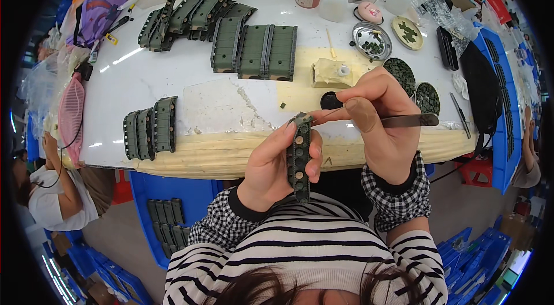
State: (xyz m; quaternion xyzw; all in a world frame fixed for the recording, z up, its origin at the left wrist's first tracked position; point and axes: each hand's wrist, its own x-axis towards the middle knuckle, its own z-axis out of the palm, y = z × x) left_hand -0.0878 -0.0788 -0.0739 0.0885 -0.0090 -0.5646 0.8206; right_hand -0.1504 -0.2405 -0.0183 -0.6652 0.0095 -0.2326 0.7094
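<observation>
My left hand (pixel 264 167) grips a dark green toy tank hull part (pixel 299 158) with a row of round wheels along its side, held upright just past the table's front edge. My right hand (pixel 388 132) is closed around dark metal tweezers (pixel 411 121). Their tips reach the upper end of the part; whether they pinch a small piece there I cannot make out. Just beyond the right hand's fingers stand a small black round pot (pixel 330 100) and a tape-wrapped block holding a white bottle neck (pixel 344 69).
Several similar green parts lie in rows (pixel 254 48) and a smaller group (pixel 151 127) on the white table (pixel 213 103). Tins of small green pieces (pixel 427 99) stand at right, near a squeeze bottle (pixel 333 4). Blue trays (pixel 141 189) flank the table; a person (pixel 63 201) sits at left.
</observation>
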